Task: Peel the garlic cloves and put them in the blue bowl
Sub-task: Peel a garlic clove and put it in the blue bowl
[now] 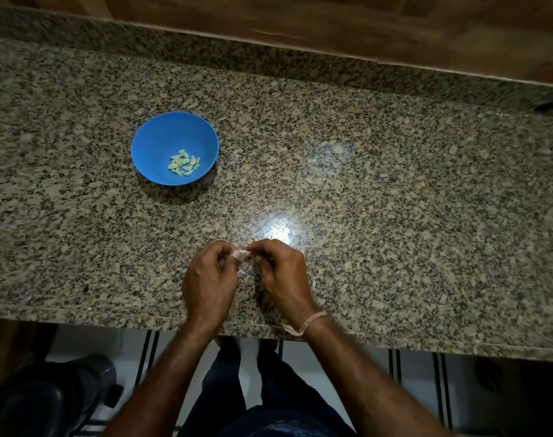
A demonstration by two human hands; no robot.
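Clove in hand: we held a small pale garlic clove with pinkish papery skin between our two hands, low and centre in the frame, just above the speckled granite countertop.
Left hand: our left hand was curled round the clove, pinching it at the fingertips.
Right hand: our right hand, a pale thread band at its wrist, pinched at the clove's other end, seemingly on the skin (the exact hold was too small to tell).
Doing it well: we judged the step to be stripping skin, so the left should have steadied the clove while the right pulled the paper away in small tears, kept low over the counter so that a slip dropped the clove on stone.
Bowl: the round blue plastic bowl sat in the upper left of the frame, well apart from our hands, with a small heap of peeled pale green cloves in its bottom.
Scraps: bits of papery skin lay near our right hand.
Edges: the counter's front edge ran just below our wrists; a dropped clove could have rolled off there.
Open room: bare granite lay between hands and bowl, so the carry up and left looked unobstructed.
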